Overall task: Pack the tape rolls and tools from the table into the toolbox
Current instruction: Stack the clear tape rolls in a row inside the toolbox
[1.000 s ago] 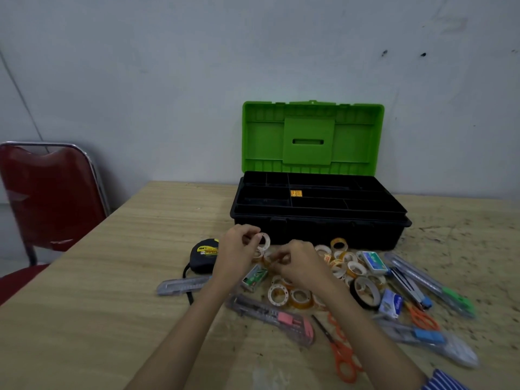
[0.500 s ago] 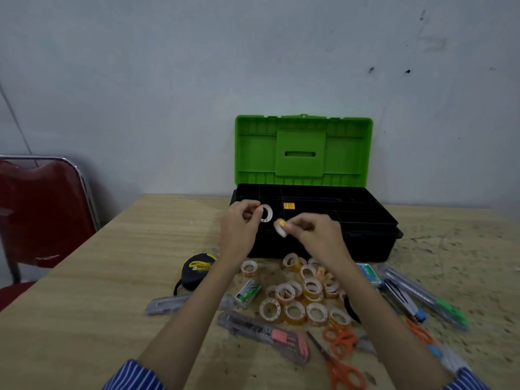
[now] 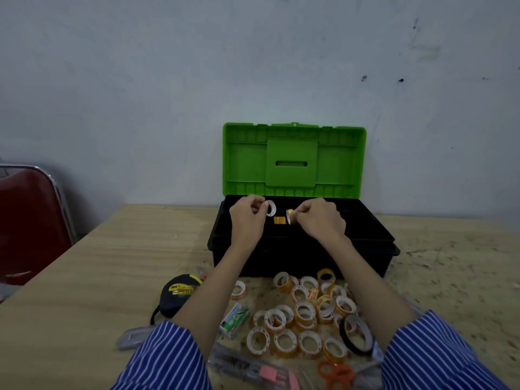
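Pinching one small tape roll in left hand, another in right hand, hovering over toolbox tray at table's far edge. Risking rolls dropping edge-on, bouncing into wrong compartments.

toolbox: black matt plastic base, bright green moulded plastic lid. table: pale wood-grain top, speckled at right. tape rolls: glossy clear film on white card-like cores. chair: glossy red padding, shiny metal frame. sleeves: striped cloth.
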